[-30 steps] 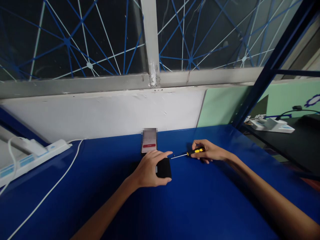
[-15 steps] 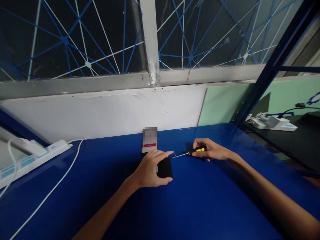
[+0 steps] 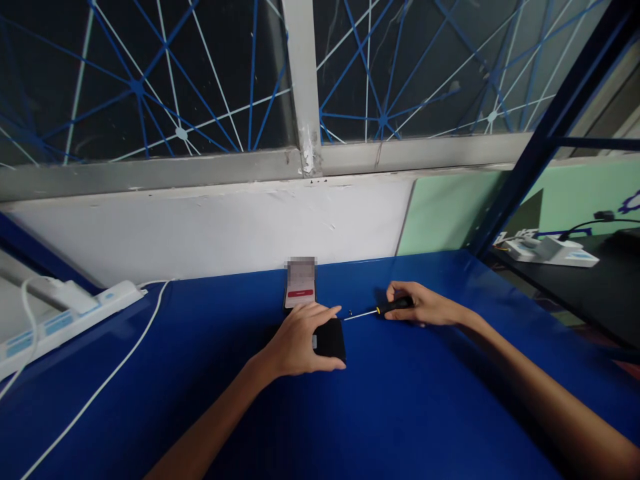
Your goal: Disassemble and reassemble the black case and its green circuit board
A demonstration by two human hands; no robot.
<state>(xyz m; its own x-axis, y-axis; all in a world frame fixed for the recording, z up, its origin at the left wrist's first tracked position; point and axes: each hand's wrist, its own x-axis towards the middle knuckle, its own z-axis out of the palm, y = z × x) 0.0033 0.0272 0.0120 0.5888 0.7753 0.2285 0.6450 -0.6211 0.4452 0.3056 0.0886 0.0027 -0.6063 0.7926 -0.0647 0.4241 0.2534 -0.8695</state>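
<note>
My left hand [image 3: 299, 340] is wrapped over a small black box [image 3: 330, 339] that lies on the blue table [image 3: 390, 413], fingers curled around its top and side. My right hand [image 3: 423, 305] grips the black and yellow handle of a small screwdriver [image 3: 377, 311]. Its thin metal shaft points left, low over the table, with the tip close to a tiny dark speck [image 3: 351, 311] beside the box. A phone [image 3: 300, 285] with a lit screen stands upright just behind my left hand.
A white power strip [image 3: 70, 310] with a white cable [image 3: 100, 383] lies at the far left. A white wall and a window with blue and white lines rise behind the table. A blue post [image 3: 540, 133] and a black bench [image 3: 580, 280] with devices stand at the right.
My right hand has turned the screwdriver handle and lowered it slightly toward the table. The left hand stays on the black box.
</note>
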